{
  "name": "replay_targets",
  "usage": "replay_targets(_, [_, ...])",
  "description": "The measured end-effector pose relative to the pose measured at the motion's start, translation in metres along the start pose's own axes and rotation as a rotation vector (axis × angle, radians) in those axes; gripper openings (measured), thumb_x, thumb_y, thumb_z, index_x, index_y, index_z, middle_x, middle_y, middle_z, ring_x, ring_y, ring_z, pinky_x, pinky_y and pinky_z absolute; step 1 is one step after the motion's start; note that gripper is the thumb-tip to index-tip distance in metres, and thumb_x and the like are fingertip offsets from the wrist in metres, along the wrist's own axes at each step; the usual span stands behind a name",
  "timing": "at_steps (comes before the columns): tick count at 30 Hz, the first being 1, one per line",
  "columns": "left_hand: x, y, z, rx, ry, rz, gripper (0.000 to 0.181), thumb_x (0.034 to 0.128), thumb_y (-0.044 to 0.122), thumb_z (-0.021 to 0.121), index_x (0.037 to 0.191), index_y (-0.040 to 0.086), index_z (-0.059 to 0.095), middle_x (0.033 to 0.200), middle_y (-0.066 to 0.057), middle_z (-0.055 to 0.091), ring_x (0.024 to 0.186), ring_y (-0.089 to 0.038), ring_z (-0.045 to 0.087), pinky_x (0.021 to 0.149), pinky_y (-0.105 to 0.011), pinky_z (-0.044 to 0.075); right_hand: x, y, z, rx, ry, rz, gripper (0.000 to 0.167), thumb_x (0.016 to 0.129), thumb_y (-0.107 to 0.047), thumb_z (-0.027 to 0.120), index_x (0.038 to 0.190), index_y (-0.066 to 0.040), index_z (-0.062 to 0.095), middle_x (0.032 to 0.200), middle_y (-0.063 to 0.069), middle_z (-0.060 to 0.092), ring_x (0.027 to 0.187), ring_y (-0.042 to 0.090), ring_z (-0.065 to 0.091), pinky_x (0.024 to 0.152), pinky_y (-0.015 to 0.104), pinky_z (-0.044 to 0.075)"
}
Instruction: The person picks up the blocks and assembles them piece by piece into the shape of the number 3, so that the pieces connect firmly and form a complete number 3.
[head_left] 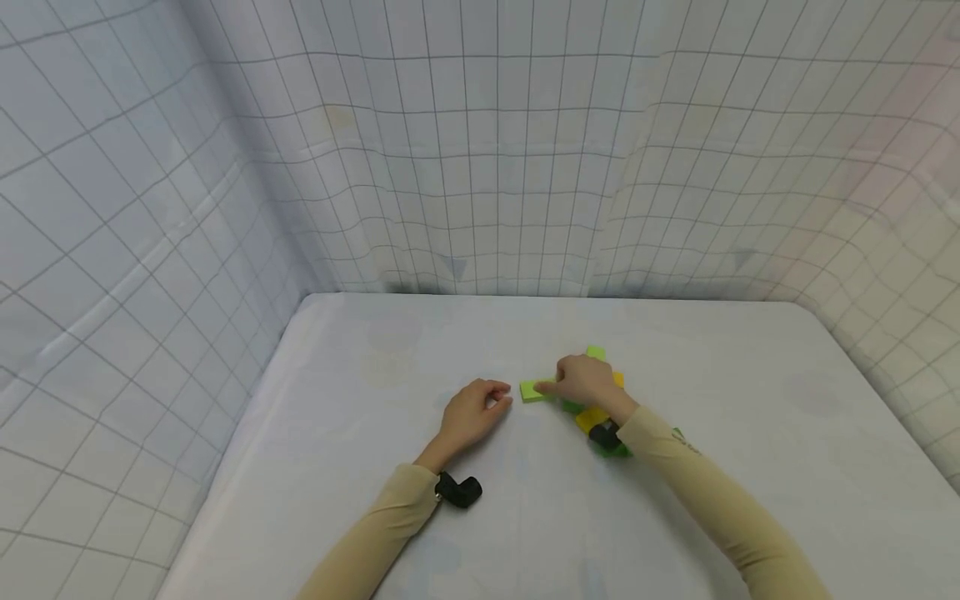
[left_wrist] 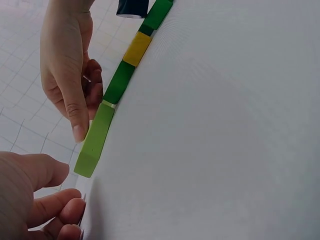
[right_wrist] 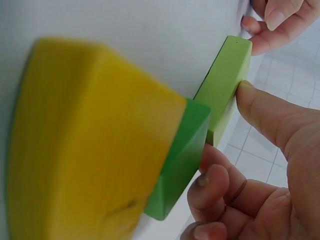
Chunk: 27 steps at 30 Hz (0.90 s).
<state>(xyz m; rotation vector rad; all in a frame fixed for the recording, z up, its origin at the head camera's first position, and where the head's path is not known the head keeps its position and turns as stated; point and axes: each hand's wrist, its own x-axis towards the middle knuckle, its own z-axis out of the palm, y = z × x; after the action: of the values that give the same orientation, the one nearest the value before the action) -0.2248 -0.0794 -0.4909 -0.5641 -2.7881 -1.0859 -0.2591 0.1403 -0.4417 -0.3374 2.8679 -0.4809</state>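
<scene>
A light green block [head_left: 531, 392] [left_wrist: 95, 142] [right_wrist: 225, 80] lies flat at the left end of joined-looking coloured blocks. My right hand [head_left: 588, 381] [left_wrist: 67, 65] [right_wrist: 265, 165] rests its straight thumb on it, with the other fingers bent beside it and a green block [right_wrist: 182, 155]. Loosely bent, my left hand [head_left: 468, 417] [left_wrist: 30, 195] [right_wrist: 285, 22] holds nothing and stays just left of the light green block's end. Yellow block [head_left: 589, 418] [left_wrist: 137, 49] [right_wrist: 100, 140] and darker green block [left_wrist: 120, 81] continue the row; my right hand and wrist partly hide the arrangement in the head view.
Another light green block [head_left: 596, 352] and a yellow piece [head_left: 618, 379] show beyond my right hand. More green [head_left: 615, 451] shows below its wrist camera. White cloth covers the table [head_left: 375, 517], and grid-patterned curtains [head_left: 480, 167] stand behind and at both sides.
</scene>
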Motion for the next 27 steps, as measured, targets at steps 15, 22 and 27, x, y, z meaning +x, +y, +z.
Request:
replay_targets(15, [0.005,0.005,0.005,0.011,0.003,-0.038,0.028,0.0919,0.036,0.061,0.105,0.014,0.072,0.091,0.003,0.063,0.076,-0.011,0.055,0.064,-0.029,0.042,-0.003,0.0,0.007,0.025,-0.02,-0.058,0.042,0.083,-0.051,0.067,0.063,-0.015,0.06,0.055,-0.004,0.049,0.049,0.011,0.045,0.046,0.026,0.032])
replay_targets(22, [0.004,0.004,0.007,0.027,0.007,-0.036,0.028,0.0914,0.037,0.062,0.104,0.014,0.071,0.089,0.004,0.062,0.077,-0.012,0.056,0.064,-0.029,0.043,-0.01,-0.001,0.009,0.062,-0.033,-0.083,0.038,0.083,-0.048,0.069,0.064,-0.015,0.061,0.055,-0.006,0.046,0.049,0.01,0.041,0.046,0.025,0.028])
replay_targets(27, [0.004,0.005,0.007,0.046,0.008,-0.044,0.027,0.0896,0.037,0.064,0.102,0.014,0.071,0.089,0.003,0.063,0.076,-0.012,0.056,0.063,-0.028,0.042,-0.016,-0.002,0.009,0.078,-0.033,-0.104,0.034,0.084,-0.043,0.069,0.066,-0.016,0.061,0.056,-0.005,0.046,0.049,0.011,0.041,0.046,0.025,0.027])
